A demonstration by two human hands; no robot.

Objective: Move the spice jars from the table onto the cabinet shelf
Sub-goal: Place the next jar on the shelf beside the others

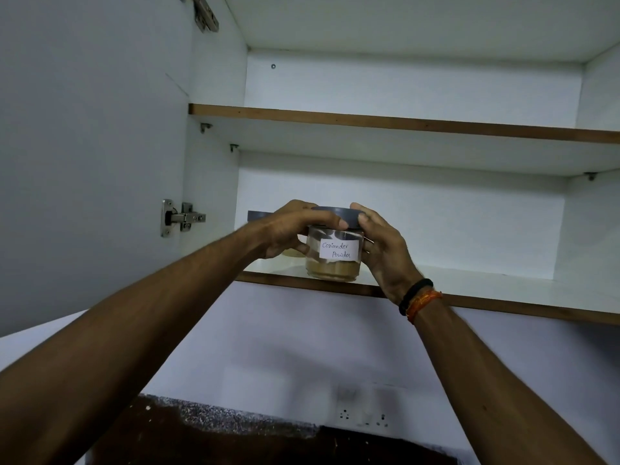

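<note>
A glass spice jar (333,263) with a grey lid and a white label reading "Coriander Powder" stands at the front edge of the lower cabinet shelf (486,290), with tan powder in its bottom part. My left hand (288,231) grips its left side, fingers curled over the lid. Around the jar's right side and the lid's rim curls my right hand (382,250). Behind my left hand, part of a second jar (260,216) shows as a grey lid and a bit of glass; the rest is hidden.
The cabinet's upper shelf (402,124) is above. The open door (84,146) stands to the left with a metal hinge (181,217). Below are a white wall, a wall socket (364,419) and a dark speckled counter (235,437).
</note>
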